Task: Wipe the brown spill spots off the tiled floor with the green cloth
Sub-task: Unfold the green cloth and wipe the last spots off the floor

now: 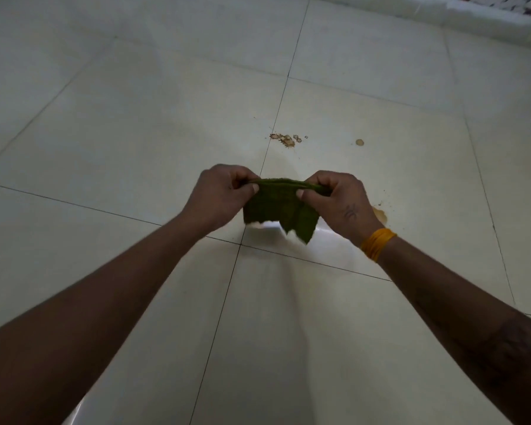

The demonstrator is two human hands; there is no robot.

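Observation:
I hold the green cloth [278, 208] by its top edge in both hands, above the pale tiled floor [135, 133]. My left hand [221, 194] pinches its left end and my right hand [341, 200] pinches its right end; the cloth hangs folded below them. A cluster of brown spill spots [285, 139] lies on the floor beyond my hands. A single round brown drop [360, 142] sits further right. A larger brown stain [380, 214] with small specks shows just right of my right wrist, partly hidden by it.
Dark grout lines cross the floor under my hands. A pale wall base or ledge [488, 19] runs across the top right corner. A bright reflection [328, 240] shines on the tile below the cloth. An orange band [377, 242] circles my right wrist.

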